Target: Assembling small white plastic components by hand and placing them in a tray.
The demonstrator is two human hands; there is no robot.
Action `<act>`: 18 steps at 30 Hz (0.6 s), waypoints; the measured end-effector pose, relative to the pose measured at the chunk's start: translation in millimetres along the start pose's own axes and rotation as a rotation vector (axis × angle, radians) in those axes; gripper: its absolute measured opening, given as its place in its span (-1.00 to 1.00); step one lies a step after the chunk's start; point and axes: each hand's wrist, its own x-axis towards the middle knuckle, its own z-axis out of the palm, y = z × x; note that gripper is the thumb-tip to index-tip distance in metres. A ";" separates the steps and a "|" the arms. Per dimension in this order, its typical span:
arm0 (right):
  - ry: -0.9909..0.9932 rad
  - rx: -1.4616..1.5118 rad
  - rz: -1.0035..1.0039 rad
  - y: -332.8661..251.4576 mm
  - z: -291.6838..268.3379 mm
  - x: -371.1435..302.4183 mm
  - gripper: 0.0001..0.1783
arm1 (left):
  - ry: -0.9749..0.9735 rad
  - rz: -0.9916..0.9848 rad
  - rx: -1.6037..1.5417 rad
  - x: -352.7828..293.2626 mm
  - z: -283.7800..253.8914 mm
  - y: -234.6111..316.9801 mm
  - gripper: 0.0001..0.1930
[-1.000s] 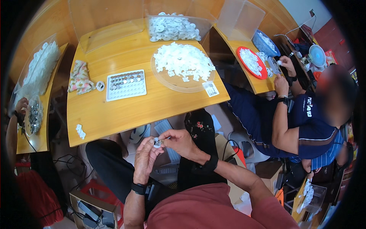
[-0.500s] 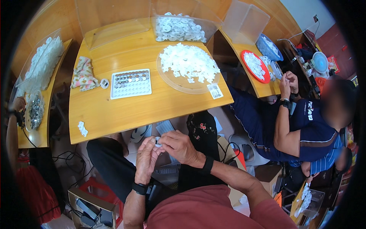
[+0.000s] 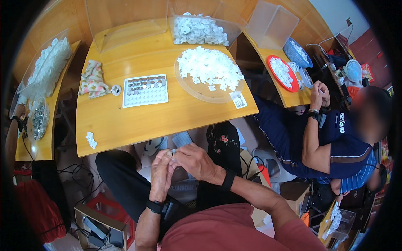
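Note:
Over my lap, just off the table's front edge, my left hand [image 3: 161, 170] and my right hand [image 3: 196, 162] meet fingertip to fingertip. Both pinch a small whitish ring-shaped piece [image 3: 173, 152], mostly covered by the fingers. On the wooden table beyond lies a white tray [image 3: 146, 100] with rows of small dark and silvery round parts in its far half. A larger white ring with a square opening [image 3: 116, 90] rests left of it, beside a folded floral cloth [image 3: 94, 80]. To the tray's right, a heap of small white pieces [image 3: 205, 65] covers a round tan tray [image 3: 183, 85].
A clear bin [image 3: 200, 31] of white rings stands at the back. Several white scraps [image 3: 91, 140] lie near the front left corner. A co-worker [image 3: 335, 138] sits at right by a red plate [image 3: 271, 71] and blue basket [image 3: 307, 62]. Another person's hand [image 3: 20, 112] shows far left.
My fingers have shifted slightly around the small ring-shaped piece, and its dark opening no longer shows. The co-worker's hands at right have moved a little. The table things keep their places.

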 end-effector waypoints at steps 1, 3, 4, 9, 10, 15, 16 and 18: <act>-0.004 0.031 0.030 0.5 0.5 0.3 -0.83 | 0.001 -0.002 0.000 1.0 -1.2 -0.4 -0.84; -0.014 0.048 0.060 0.4 -0.1 2.4 -0.82 | -0.035 -0.012 0.042 3.4 -5.2 -1.0 -0.85; -0.024 0.065 0.088 0.3 -0.7 3.5 -0.80 | -0.033 -0.013 0.044 3.3 -5.9 -1.5 -0.85; 0.004 0.233 0.232 4.8 -2.7 2.5 -0.87 | -0.037 -0.033 0.049 2.1 -5.6 -1.9 -0.83; 0.056 0.341 0.320 6.0 -2.3 1.3 -0.91 | -0.038 -0.035 0.051 2.1 -4.6 -1.8 -0.83; 0.036 0.462 0.571 7.2 3.2 -4.6 -0.94 | -0.064 -0.038 0.018 4.6 -1.8 -0.5 -0.81; 0.063 0.513 0.626 7.8 4.9 -5.6 -0.94 | -0.064 -0.040 0.018 4.4 -1.2 -0.7 -0.81; 0.070 0.542 0.627 7.4 5.6 -6.3 -0.94 | -0.053 -0.043 0.023 3.3 -0.1 -1.0 -0.80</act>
